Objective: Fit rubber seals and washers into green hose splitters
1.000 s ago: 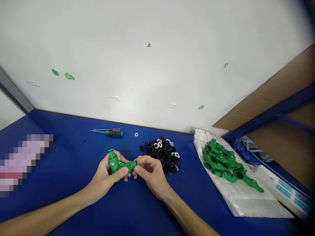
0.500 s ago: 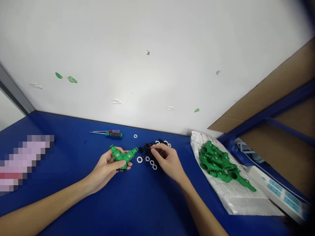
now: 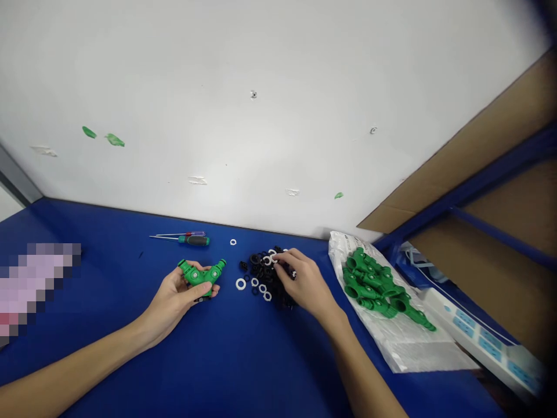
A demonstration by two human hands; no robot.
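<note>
Hands apart: left hand [image 3: 174, 302] curled around a green Y connector [image 3: 201, 274], right hand [image 3: 307, 284] pinching among black and white washers [image 3: 263, 273].

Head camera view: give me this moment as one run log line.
left hand: holds green Y-connector | right hand: fingers in washer pile | nearby: screwdriver, bagged green connectors

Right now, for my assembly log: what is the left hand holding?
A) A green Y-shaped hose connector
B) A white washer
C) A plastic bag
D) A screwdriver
A: the left hand cradles the green plastic Y-shaped hose connector in its palm, with the thumb laid across it.
</note>
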